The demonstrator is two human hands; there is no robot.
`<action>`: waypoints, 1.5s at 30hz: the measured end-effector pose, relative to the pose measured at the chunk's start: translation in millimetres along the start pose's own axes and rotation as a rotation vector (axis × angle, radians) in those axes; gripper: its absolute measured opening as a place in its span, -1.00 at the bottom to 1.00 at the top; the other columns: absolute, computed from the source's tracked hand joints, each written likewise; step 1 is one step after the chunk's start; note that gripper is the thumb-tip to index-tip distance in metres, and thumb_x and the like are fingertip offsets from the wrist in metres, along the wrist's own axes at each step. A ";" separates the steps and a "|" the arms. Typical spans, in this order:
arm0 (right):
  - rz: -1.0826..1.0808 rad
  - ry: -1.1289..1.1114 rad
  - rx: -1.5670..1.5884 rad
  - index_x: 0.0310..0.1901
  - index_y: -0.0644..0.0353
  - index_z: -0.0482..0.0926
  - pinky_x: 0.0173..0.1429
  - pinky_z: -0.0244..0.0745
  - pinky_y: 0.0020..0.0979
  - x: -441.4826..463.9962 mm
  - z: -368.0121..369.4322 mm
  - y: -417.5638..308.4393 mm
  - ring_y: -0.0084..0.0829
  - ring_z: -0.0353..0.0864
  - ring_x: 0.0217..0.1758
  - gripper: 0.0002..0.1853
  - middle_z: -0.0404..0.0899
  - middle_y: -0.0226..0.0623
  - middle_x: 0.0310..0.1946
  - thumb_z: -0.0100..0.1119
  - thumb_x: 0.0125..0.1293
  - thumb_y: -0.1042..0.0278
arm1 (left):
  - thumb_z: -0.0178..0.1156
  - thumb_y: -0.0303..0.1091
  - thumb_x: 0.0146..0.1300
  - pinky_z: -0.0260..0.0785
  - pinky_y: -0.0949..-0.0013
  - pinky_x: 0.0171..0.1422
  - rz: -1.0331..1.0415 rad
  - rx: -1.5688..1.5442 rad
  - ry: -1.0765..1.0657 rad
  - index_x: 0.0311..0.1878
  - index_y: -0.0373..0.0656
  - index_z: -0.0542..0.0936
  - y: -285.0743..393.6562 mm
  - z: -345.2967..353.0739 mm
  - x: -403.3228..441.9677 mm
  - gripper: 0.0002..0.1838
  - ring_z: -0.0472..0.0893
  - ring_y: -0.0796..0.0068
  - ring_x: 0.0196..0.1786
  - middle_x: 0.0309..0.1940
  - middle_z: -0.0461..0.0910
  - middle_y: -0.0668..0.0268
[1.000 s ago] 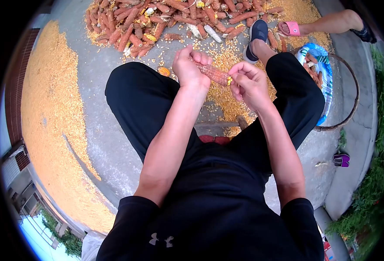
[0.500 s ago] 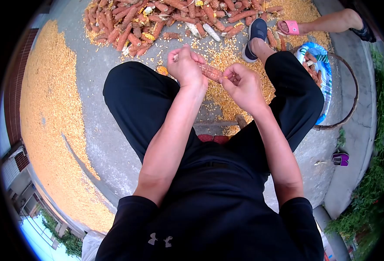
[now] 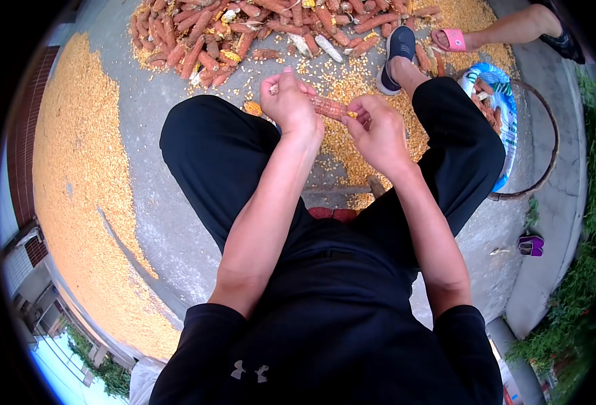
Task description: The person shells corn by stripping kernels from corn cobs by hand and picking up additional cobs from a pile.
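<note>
A reddish corn cob (image 3: pixel 328 108), mostly bare of kernels, lies across between my two hands above the ground. My left hand (image 3: pixel 290 101) is wrapped round its left end. At the cob's right end, where a few yellow kernels show, my right hand (image 3: pixel 377 127) is closed with thumb and fingers pinching the tip. Beneath the hands, loose yellow kernels (image 3: pixel 348 158) cover the ground between my knees. Another cob with yellow kernels (image 3: pixel 252 108) lies near my left knee, partly hidden by my left hand.
A heap of stripped cobs (image 3: pixel 203 34) lies ahead. Spread corn kernels (image 3: pixel 82 202) cover the ground at left. At right stands a lined basket (image 3: pixel 507 128) with a hooped handle, holding cobs. Another person's foot in a pink sandal (image 3: pixel 450 40) is at upper right; purple shoes (image 3: pixel 531 246) lie farther right.
My right hand has shifted very slightly at the cob's right end, where more yellow shows now. My left hand keeps its hold, nearly still.
</note>
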State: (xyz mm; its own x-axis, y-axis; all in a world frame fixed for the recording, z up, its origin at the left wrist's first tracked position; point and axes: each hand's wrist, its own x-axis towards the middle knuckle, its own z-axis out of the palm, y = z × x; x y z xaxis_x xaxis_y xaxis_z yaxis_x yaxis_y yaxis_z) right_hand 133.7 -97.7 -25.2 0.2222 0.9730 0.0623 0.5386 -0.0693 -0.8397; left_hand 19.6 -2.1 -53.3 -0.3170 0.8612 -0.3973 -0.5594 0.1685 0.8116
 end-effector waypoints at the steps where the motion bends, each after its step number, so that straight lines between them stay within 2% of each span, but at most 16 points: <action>1: -0.009 0.002 0.002 -0.27 0.32 0.60 -0.32 0.53 -0.40 -0.3 -0.5 0.4 -0.45 0.60 -0.42 -0.83 0.59 -0.24 -0.42 0.42 0.17 0.53 | 0.10 -0.48 0.45 0.33 0.29 -0.50 -0.003 -0.002 -0.003 -0.21 -0.15 0.31 0.1 -0.1 -0.6 -0.85 0.37 0.42 -0.62 -0.61 0.36 0.31; 4: 0.020 -0.025 0.044 -0.29 0.30 0.57 -0.29 0.58 -0.28 -0.2 -2.0 -1.9 -0.27 0.66 -0.41 -0.86 0.60 -0.14 -0.42 0.35 0.14 0.58 | 0.10 -0.47 0.45 0.32 0.29 -0.51 -0.008 -0.016 -0.005 -0.20 -0.15 0.31 -0.6 -0.8 0.2 -0.84 0.37 0.43 -0.61 -0.61 0.36 0.32; 7: 0.057 -0.050 0.012 -0.30 0.31 0.56 -0.30 0.59 -0.28 1.0 -1.1 -3.1 -0.27 0.67 -0.41 -0.86 0.60 -0.13 -0.42 0.35 0.12 0.58 | 0.13 -0.46 0.44 0.24 0.38 -0.56 -0.025 -0.069 0.026 -0.22 -0.15 0.32 -2.0 -0.3 -1.0 -0.84 0.37 0.48 -0.65 -0.64 0.36 0.34; 10: 0.069 -0.042 0.008 -0.33 0.32 0.56 -0.31 0.59 -0.29 1.4 3.4 0.6 -0.25 0.67 -0.44 -0.87 0.60 -0.12 -0.43 0.34 0.11 0.57 | 0.11 -0.44 0.45 0.25 0.36 -0.55 -0.053 -0.028 0.064 -0.20 -0.15 0.32 -3.5 -2.4 -0.3 -0.85 0.37 0.47 -0.65 -0.63 0.36 0.34; 16: -0.059 0.062 -0.060 -0.32 0.31 0.51 -0.23 0.57 -0.18 -0.8 9.2 5.5 -0.07 0.65 -0.34 -0.86 0.58 -0.03 -0.38 0.28 0.11 0.57 | 0.06 -0.35 0.51 0.32 0.34 -0.42 -0.228 -0.105 0.152 -0.15 -0.14 0.31 -3.0 -4.8 1.4 -0.86 0.36 0.48 -0.59 -0.60 0.34 0.37; 19: -0.032 0.077 -0.064 -0.32 0.30 0.48 -0.19 0.54 -0.12 -0.8 8.1 4.3 0.00 0.63 -0.30 -0.86 0.57 0.01 -0.36 0.26 0.11 0.59 | 0.04 -0.33 0.52 0.34 0.35 -0.35 -0.334 -0.141 0.188 -0.13 -0.14 0.32 -2.4 -1.5 -1.8 -0.86 0.35 0.51 -0.53 -0.56 0.33 0.40; 22: -0.037 0.061 -0.019 -0.35 0.29 0.47 -0.19 0.54 -0.09 1.1 4.7 3.2 0.02 0.63 -0.30 -0.87 0.56 0.02 -0.38 0.25 0.10 0.59 | 0.04 -0.31 0.54 0.34 0.36 -0.34 -0.332 -0.137 0.192 -0.13 -0.12 0.32 -0.9 0.4 -2.0 -0.86 0.34 0.53 -0.49 -0.53 0.31 0.42; 25: 0.125 -0.025 0.065 -0.34 0.29 0.48 -0.18 0.54 -0.07 -2.8 -0.1 4.9 0.04 0.63 -0.30 -0.89 0.57 0.04 -0.39 0.23 0.11 0.59 | 0.02 -0.27 0.56 0.34 0.37 -0.33 -0.422 -0.321 0.215 -0.17 -0.10 0.32 -7.3 -6.1 15.9 -0.83 0.31 0.55 -0.49 -0.52 0.30 0.42; 28: 0.078 -0.109 -0.104 -0.27 0.31 0.55 -0.13 0.58 -0.18 -5.8 -2.4 18.0 -0.05 0.68 -0.25 -0.88 0.60 0.05 -0.36 0.21 0.12 0.56 | -0.03 -0.19 0.58 0.33 0.33 -0.32 -0.483 -0.356 0.125 -0.25 -0.07 0.30 1.1 -5.6 17.3 -0.76 0.30 0.51 -0.49 -0.53 0.28 0.41; 31: -0.072 0.003 -0.178 -0.09 0.33 0.59 -0.04 0.60 -0.29 -5.8 -3.6 22.1 -0.21 0.73 -0.16 -0.75 0.66 -0.02 -0.27 0.22 0.18 0.51 | -0.07 -0.15 0.59 0.30 0.29 -0.31 -0.555 -0.411 0.080 -0.31 -0.06 0.28 13.1 1.4 1.9 -0.70 0.30 0.45 -0.49 -0.54 0.27 0.39; 34: 0.143 -0.014 0.438 0.06 0.32 0.57 0.04 0.58 -0.34 1.4 -6.4 18.4 -0.33 0.73 -0.10 -0.65 0.68 -0.12 -0.21 0.23 0.23 0.46 | -0.08 -0.16 0.58 0.26 0.27 -0.31 -0.543 -0.404 0.030 -0.34 -0.06 0.26 16.6 3.3 0.7 -0.69 0.29 0.41 -0.49 -0.56 0.26 0.38; 35: 0.077 -0.057 0.583 0.10 0.31 0.54 0.04 0.58 -0.34 2.5 -9.3 16.4 -0.36 0.72 -0.09 -0.62 0.68 -0.19 -0.19 0.28 0.26 0.42 | -0.07 -0.22 0.56 0.25 0.28 -0.31 -0.503 -0.386 -0.030 -0.34 -0.07 0.26 18.4 2.5 0.0 -0.71 0.27 0.42 -0.50 -0.58 0.26 0.37; 38: -0.003 -0.180 0.430 0.16 0.34 0.52 0.02 0.54 -0.43 1.0 -12.5 12.6 -0.51 0.63 -0.08 -0.59 0.63 -0.28 -0.09 0.31 0.33 0.39 | -0.04 -0.30 0.53 0.28 0.27 -0.30 -0.440 -0.364 -0.120 -0.35 -0.08 0.26 14.3 -2.3 1.6 -0.75 0.30 0.45 -0.50 -0.57 0.28 0.36; 41: 0.096 -0.164 0.222 0.15 0.36 0.51 -0.13 0.56 -0.47 0.8 -13.7 6.0 -0.53 0.66 -0.24 -0.58 0.65 -0.28 -0.21 0.34 0.34 0.36 | 0.06 -0.38 0.47 0.38 0.25 -0.22 -0.333 -0.258 -0.172 -0.25 -0.14 0.36 1.2 -7.8 5.1 -0.86 0.43 0.42 -0.41 -0.47 0.40 0.33; 43: 0.131 -0.065 0.451 0.13 0.37 0.52 -0.22 0.55 -0.50 0.8 -13.3 4.1 -0.56 0.66 -0.33 -0.62 0.65 -0.31 -0.29 0.31 0.37 0.37 | 0.12 -0.43 0.42 0.42 0.25 -0.15 -0.146 -0.123 -0.201 -0.12 -0.19 0.42 7.7 -2.0 -2.1 -0.91 0.51 0.41 -0.30 -0.38 0.47 0.31; 45: 0.138 0.037 0.569 0.09 0.39 0.55 -0.29 0.52 -0.57 2.8 -22.5 2.9 -0.60 0.65 -0.40 -0.70 0.64 -0.35 -0.34 0.25 0.43 0.41 | 0.20 -0.46 0.38 0.47 0.28 -0.06 0.012 0.028 -0.213 0.08 -0.23 0.48 11.2 -1.1 1.7 -0.74 0.58 0.41 -0.12 -0.20 0.57 0.26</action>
State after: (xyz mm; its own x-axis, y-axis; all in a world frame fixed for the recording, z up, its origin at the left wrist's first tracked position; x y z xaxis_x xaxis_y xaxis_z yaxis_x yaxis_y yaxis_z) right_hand 154.2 -100.1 -15.3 0.2930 0.9543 -0.0582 -0.0160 -0.0559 -0.9983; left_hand 11.9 0.8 -45.4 -0.1529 0.9447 -0.2902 -0.5337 0.1682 0.8288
